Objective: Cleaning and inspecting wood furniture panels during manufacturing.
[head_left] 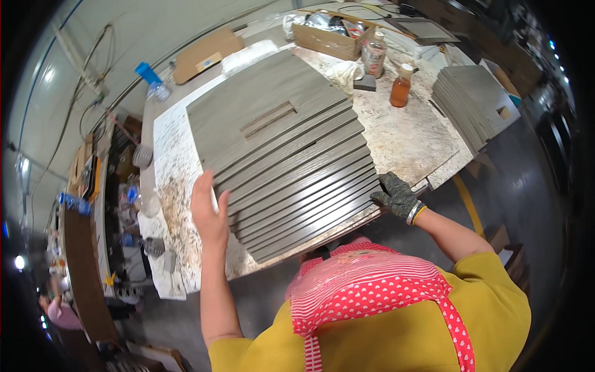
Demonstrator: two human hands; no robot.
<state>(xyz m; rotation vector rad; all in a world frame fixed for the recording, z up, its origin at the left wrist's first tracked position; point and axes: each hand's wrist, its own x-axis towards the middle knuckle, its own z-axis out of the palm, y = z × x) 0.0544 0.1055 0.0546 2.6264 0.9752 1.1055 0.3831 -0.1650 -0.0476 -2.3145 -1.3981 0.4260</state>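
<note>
While I watch from a distance, I see the grey panels (pixel 291 162) lying across the middle of the white, stained table (pixel 406 139), overlapped in steps, with the far one showing its whole face and its slot (pixel 269 119). The bare left hand (pixel 209 217) is at their left edge, its fingers upright and its thumb set well apart; it seems to rest against the side without gripping. The gloved right hand (pixel 398 197) is at the near right edge, fingers partly bent and thumb toward the top; I can't tell whether it has closed on a panel.

I judge the step in hand to be steadying or evening up the panels from both sides. As I read it, the next move calls for level, matched pressure from both hands, so that no strip slides askew. Beyond, I have an amber bottle (pixel 400 90) and, far right, another stack (pixel 471 102), both well apart from the hands.
</note>
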